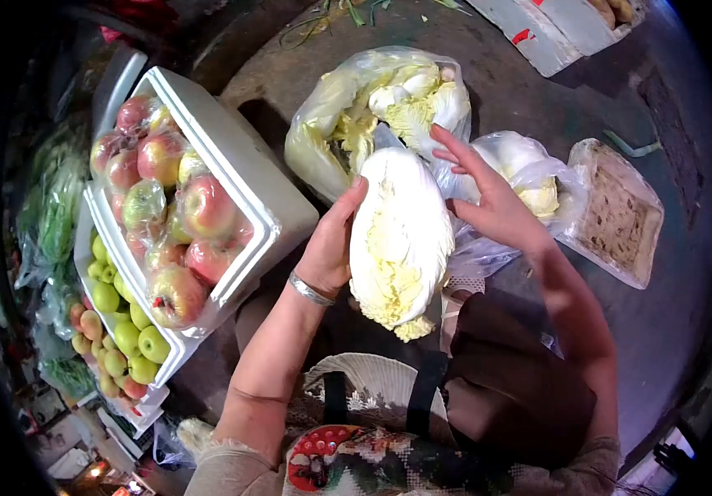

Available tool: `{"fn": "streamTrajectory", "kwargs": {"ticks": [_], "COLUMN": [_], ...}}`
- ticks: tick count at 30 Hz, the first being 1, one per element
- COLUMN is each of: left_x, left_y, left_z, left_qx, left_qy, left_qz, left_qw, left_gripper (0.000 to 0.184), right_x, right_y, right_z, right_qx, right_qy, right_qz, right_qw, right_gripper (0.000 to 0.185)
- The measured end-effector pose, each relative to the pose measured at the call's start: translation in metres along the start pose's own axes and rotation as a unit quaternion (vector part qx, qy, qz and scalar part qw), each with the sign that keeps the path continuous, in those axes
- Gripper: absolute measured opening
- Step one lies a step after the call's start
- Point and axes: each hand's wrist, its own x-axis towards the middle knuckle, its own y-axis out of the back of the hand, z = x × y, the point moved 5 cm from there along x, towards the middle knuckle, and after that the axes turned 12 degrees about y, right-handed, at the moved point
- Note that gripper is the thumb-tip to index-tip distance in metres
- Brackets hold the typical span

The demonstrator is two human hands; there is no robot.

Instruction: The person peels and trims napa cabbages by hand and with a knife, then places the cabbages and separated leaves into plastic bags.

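Note:
A napa cabbage (400, 240) with a white base and pale yellow leaves is held upright in front of me, its white end pointing away. My left hand (333, 241) grips its left side, fingers hidden behind it. At the cabbage's right edge is my right hand (492, 198), open with fingers spread; whether the thumb touches the cabbage I cannot tell. Just beyond stands a clear plastic bag (310, 136) with several cabbages inside. Another plastic bag (567, 186) holding cabbage lies to the right, partly behind my right hand.
On the left, a white foam box (277, 198) holds several wrapped apples (207, 207), with green apples (129, 326) in a box below. A dirty foam tray (621, 211) lies on the right. A box (550, 37) stands at the far right, and leaf scraps litter the floor (290, 66).

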Motion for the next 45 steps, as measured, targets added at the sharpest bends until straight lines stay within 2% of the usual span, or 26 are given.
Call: {"fn": "streamTrajectory", "kwargs": {"ticks": [2,3,5,6,7,9,10,12,16,18,22,25,26,27,28,30,31,32,33,34,36,37,39,42,45], "left_x": [0.001,-0.002,-0.005,-0.009,-0.008,-0.004,-0.003,-0.003,-0.005,-0.004,-0.002,-0.002,0.001,0.002,-0.001,-0.016,-0.017,-0.016,-0.014,-0.01,-0.011,-0.012,-0.013,-0.01,-0.009], "left_y": [0.0,-0.002,-0.009,-0.009,-0.005,0.002,0.004,0.001,-0.002,-0.004,-0.005,-0.015,-0.007,-0.004,-0.004,-0.006,-0.004,-0.012,-0.012,-0.011,-0.02,-0.023,-0.023,-0.02,-0.017], "left_z": [-0.007,-0.012,-0.018,-0.018,-0.018,-0.019,-0.018,-0.02,-0.024,-0.025,-0.025,-0.019,-0.018,-0.007,0.001,0.006,0.001,-0.001,-0.002,0.0,-0.001,-0.003,-0.006,-0.005,-0.004], "left_qx": [-0.027,-0.033,-0.047,-0.031,-0.031,0.018,0.003,-0.022,-0.026,-0.027,-0.003,0.048,0.048,0.205,0.355,0.384,0.379,0.342,0.343,0.315,0.26,0.26,0.166,0.163,0.145], "left_qy": [0.067,0.072,0.131,0.136,0.136,0.138,0.14,0.152,0.152,0.15,0.114,0.088,0.088,0.009,-0.071,-0.045,-0.014,-0.063,-0.062,-0.066,-0.066,-0.067,-0.063,-0.076,-0.08], "left_qz": [0.014,0.018,-0.01,0.003,0.006,-0.02,-0.019,-0.028,-0.018,-0.026,-0.033,-0.059,-0.059,-0.064,-0.067,-0.047,-0.066,-0.075,-0.074,-0.069,-0.033,-0.034,-0.024,-0.031,-0.027], "left_qw": [0.997,0.997,0.99,0.99,0.99,0.99,0.99,0.988,0.988,0.988,0.993,0.993,0.993,0.977,0.93,0.921,0.923,0.935,0.934,0.944,0.963,0.963,0.984,0.983,0.986], "left_gripper": [0.051,0.051,0.048,0.046,0.046,0.045,0.044,0.044,0.045,0.047,0.052,0.05,0.05,0.05,0.05,0.063,0.069,0.08,0.08,0.085,0.092,0.092,0.09,0.087,0.088], "right_x": [0.002,-0.002,-0.006,-0.005,-0.005,-0.006,-0.006,-0.004,-0.006,-0.006,-0.006,-0.007,-0.008,-0.009,-0.01,-0.015,-0.016,-0.018,-0.019,-0.02,-0.017,-0.016,-0.018,-0.019,-0.022], "right_y": [-0.004,-0.005,-0.02,-0.02,-0.02,-0.016,-0.014,-0.008,-0.003,-0.001,0.0,0.004,0.007,0.008,0.008,0.007,0.005,0.0,-0.005,-0.01,-0.017,-0.021,-0.025,-0.03,-0.035], "right_z": [-0.034,-0.037,-0.041,-0.04,-0.039,-0.033,-0.032,-0.027,-0.031,-0.028,-0.027,-0.028,-0.028,-0.027,-0.029,-0.024,-0.023,-0.021,-0.016,-0.008,-0.001,0.001,0.0,0.01,0.009], "right_qx": [-0.229,-0.225,-0.264,-0.253,-0.251,-0.216,-0.216,-0.118,-0.112,-0.058,-0.039,-0.074,-0.016,0.043,0.043,0.098,0.099,0.151,0.203,0.197,0.239,0.281,0.294,0.322,0.388], "right_qy": [0.148,0.142,0.182,0.17,0.17,0.136,0.136,0.061,0.082,0.015,0.005,0.046,0.019,-0.007,-0.007,-0.095,-0.095,-0.105,-0.115,-0.099,-0.118,-0.137,-0.147,-0.123,-0.153], "right_qz": [-0.052,-0.055,-0.181,-0.188,-0.188,-0.195,-0.195,-0.182,-0.177,-0.175,-0.173,-0.173,-0.158,-0.141,-0.141,-0.113,-0.111,-0.098,-0.086,-0.083,-0.069,-0.053,-0.039,-0.008,0.007], "right_qw": [0.961,0.963,0.93,0.934,0.934,0.947,0.947,0.974,0.974,0.983,0.984,0.981,0.987,0.989,0.989,0.984,0.984,0.978,0.969,0.972,0.961,0.949,0.944,0.939,0.909], "right_gripper": [0.076,0.076,0.071,0.056,0.056,0.043,0.043,0.039,0.039,0.039,0.038,0.043,0.053,0.063,0.063,0.063,0.063,0.068,0.073,0.077,0.077,0.077,0.079,0.078,0.075]}}
